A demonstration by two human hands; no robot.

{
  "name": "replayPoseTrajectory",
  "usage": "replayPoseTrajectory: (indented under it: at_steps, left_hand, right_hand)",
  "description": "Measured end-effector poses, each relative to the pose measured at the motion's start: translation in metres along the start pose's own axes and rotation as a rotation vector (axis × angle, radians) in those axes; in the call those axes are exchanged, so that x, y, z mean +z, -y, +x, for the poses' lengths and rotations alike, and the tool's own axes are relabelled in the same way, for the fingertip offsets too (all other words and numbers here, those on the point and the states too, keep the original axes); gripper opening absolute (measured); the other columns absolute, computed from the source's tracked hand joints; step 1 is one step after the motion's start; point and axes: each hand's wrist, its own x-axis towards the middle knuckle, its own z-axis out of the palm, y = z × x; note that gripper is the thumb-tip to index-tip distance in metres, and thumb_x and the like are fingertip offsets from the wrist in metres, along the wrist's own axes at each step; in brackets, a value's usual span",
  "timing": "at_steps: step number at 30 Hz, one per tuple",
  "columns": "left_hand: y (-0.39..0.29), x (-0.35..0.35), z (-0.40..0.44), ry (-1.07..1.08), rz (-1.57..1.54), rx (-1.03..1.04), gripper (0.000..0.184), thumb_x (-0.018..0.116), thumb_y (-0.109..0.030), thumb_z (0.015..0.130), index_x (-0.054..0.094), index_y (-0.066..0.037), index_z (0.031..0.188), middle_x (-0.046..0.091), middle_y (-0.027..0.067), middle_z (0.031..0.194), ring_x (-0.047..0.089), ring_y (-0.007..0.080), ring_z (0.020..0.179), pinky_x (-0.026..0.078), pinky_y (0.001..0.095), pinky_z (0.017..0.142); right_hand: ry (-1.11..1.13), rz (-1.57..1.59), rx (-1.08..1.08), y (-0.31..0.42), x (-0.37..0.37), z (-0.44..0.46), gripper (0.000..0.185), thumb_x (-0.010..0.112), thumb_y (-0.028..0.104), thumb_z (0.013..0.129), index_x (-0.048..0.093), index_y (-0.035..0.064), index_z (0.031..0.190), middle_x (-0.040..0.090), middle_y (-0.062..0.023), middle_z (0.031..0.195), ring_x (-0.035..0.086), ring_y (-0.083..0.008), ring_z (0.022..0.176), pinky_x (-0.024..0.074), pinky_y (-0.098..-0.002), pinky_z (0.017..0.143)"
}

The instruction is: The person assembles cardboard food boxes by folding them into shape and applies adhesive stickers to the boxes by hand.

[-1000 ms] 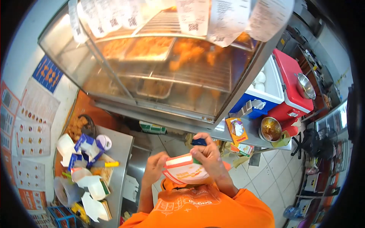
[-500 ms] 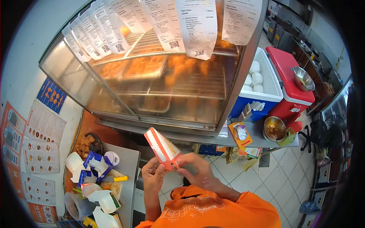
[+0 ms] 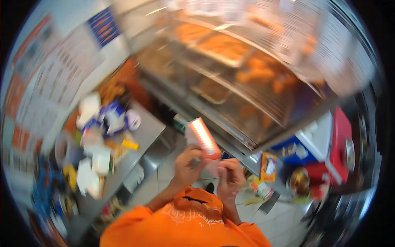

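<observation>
A small red-and-white paper food box [image 3: 204,139] is between my two hands, in front of the heated display case [image 3: 205,111]. My left hand [image 3: 188,165] pinches its lower left side. The fingers of my right hand [image 3: 231,176] are closed at its lower right end, on a pale flap. The view is blurred, so the exact finger contact is hard to make out. Behind the glass lie trays of orange-brown fried food [image 3: 225,46].
At left, a metal counter [image 3: 149,131] carries blue-and-white packaging [image 3: 111,117], white boxes [image 3: 88,177] and a yellow item [image 3: 130,144]. At right are an orange box [image 3: 268,166], a metal bowl [image 3: 299,181], a blue cooler [image 3: 293,149] and a red cooler [image 3: 342,140]. Receipts [image 3: 304,29] hang along the case.
The view has swung left and tilted, so the counter appears nearer the middle. The box has turned in my hands, its toothed side now facing right; my right hand has turned more upright.
</observation>
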Motion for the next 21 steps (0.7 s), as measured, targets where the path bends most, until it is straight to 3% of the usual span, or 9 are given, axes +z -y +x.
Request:
replayPoseTrajectory:
  at_steps: [1, 3, 7, 11, 13, 14, 16, 17, 21]
  left_hand:
    - [-0.002, -0.001, -0.009, 0.059, -0.042, -0.158, 0.019, 0.073, -0.012, 0.087, 0.066, 0.0, 0.101, 0.066, 0.0116, 0.109, 0.061, 0.0161, 0.099, 0.047, 0.0292, 0.085]
    - [-0.014, 0.002, -0.003, 0.1, -0.243, -0.152, 0.022, 0.073, -0.009, 0.087, 0.067, 0.0, 0.105, 0.068, 0.0067, 0.108, 0.061, 0.0131, 0.104, 0.046, 0.0304, 0.092]
    - [-0.022, -0.015, -0.007, 0.047, -0.258, -0.172, 0.019, 0.075, -0.008, 0.084, 0.068, -0.001, 0.101, 0.068, 0.0052, 0.102, 0.062, 0.0129, 0.096, 0.047, 0.0288, 0.085]
    - [-0.02, -0.029, -0.017, -0.085, -0.192, -0.11, 0.018, 0.075, -0.012, 0.084, 0.068, -0.001, 0.096, 0.068, 0.0063, 0.095, 0.064, 0.0147, 0.087, 0.049, 0.0282, 0.078]
    - [-0.021, -0.039, -0.024, -0.167, -0.134, -0.171, 0.022, 0.075, -0.016, 0.086, 0.068, -0.001, 0.101, 0.071, 0.0077, 0.091, 0.066, 0.0134, 0.084, 0.05, 0.0282, 0.08]
    - [-0.025, -0.043, -0.027, -0.214, -0.122, -0.172, 0.022, 0.075, -0.016, 0.086, 0.068, -0.001, 0.101, 0.071, 0.0077, 0.091, 0.066, 0.0134, 0.084, 0.05, 0.0282, 0.08]
    - [-0.037, -0.052, -0.032, -0.302, -0.223, -0.317, 0.024, 0.073, -0.017, 0.089, 0.068, 0.0, 0.105, 0.071, 0.0089, 0.095, 0.066, 0.0128, 0.089, 0.051, 0.0285, 0.085]
    - [-0.041, -0.057, -0.035, -0.309, -0.287, -0.327, 0.025, 0.071, -0.018, 0.09, 0.067, 0.002, 0.105, 0.071, 0.0094, 0.097, 0.065, 0.0126, 0.093, 0.05, 0.0293, 0.091]
    - [-0.028, -0.069, -0.049, -0.381, -0.422, -0.319, 0.025, 0.07, -0.019, 0.091, 0.066, 0.004, 0.101, 0.066, 0.0055, 0.096, 0.061, 0.0112, 0.095, 0.048, 0.0268, 0.092]
  right_hand:
    - [0.125, 0.033, 0.022, -0.001, 0.004, -0.002, 0.007, 0.066, 0.002, 0.089, 0.063, -0.0014, 0.095, 0.06, -0.0087, 0.091, 0.055, -0.0142, 0.077, 0.0438, -0.0236, 0.067]
    - [-0.088, -0.01, 0.023, -0.004, 0.007, -0.003, 0.008, 0.064, 0.006, 0.093, 0.062, -0.0015, 0.093, 0.058, -0.008, 0.092, 0.053, -0.0132, 0.076, 0.0439, -0.0234, 0.068]
    - [0.136, 0.15, 0.109, -0.006, 0.009, 0.005, 0.015, 0.063, 0.012, 0.095, 0.059, -0.002, 0.093, 0.056, -0.0057, 0.093, 0.051, -0.0104, 0.073, 0.0427, -0.0218, 0.064]
    - [0.216, 0.193, 0.203, -0.008, 0.024, 0.004, 0.014, 0.066, 0.011, 0.093, 0.061, -0.0023, 0.092, 0.057, -0.0065, 0.091, 0.051, -0.0101, 0.072, 0.0421, -0.0215, 0.062]
    - [0.351, -0.007, -0.003, -0.011, 0.031, 0.005, 0.01, 0.068, 0.006, 0.09, 0.063, -0.0023, 0.091, 0.06, -0.0077, 0.088, 0.054, -0.0123, 0.073, 0.0435, -0.0226, 0.062]
    - [0.398, 0.006, -0.002, -0.012, 0.037, 0.002, 0.01, 0.068, 0.006, 0.09, 0.063, -0.0023, 0.091, 0.06, -0.0077, 0.088, 0.054, -0.0123, 0.073, 0.0435, -0.0226, 0.062]
    - [0.375, -0.099, -0.117, -0.014, 0.049, -0.005, 0.006, 0.07, 0.0, 0.087, 0.065, -0.0022, 0.09, 0.061, -0.0095, 0.087, 0.057, -0.0151, 0.075, 0.0455, -0.0243, 0.062]
    - [0.376, -0.113, -0.105, -0.011, 0.053, -0.007, 0.008, 0.07, -0.003, 0.085, 0.065, -0.0021, 0.091, 0.062, -0.01, 0.088, 0.06, -0.0179, 0.078, 0.0483, -0.0268, 0.064]
    - [0.48, -0.162, -0.162, -0.011, 0.068, -0.012, 0.009, 0.07, -0.006, 0.083, 0.065, -0.0023, 0.089, 0.064, -0.0116, 0.09, 0.062, -0.0199, 0.081, 0.0504, -0.0276, 0.066]
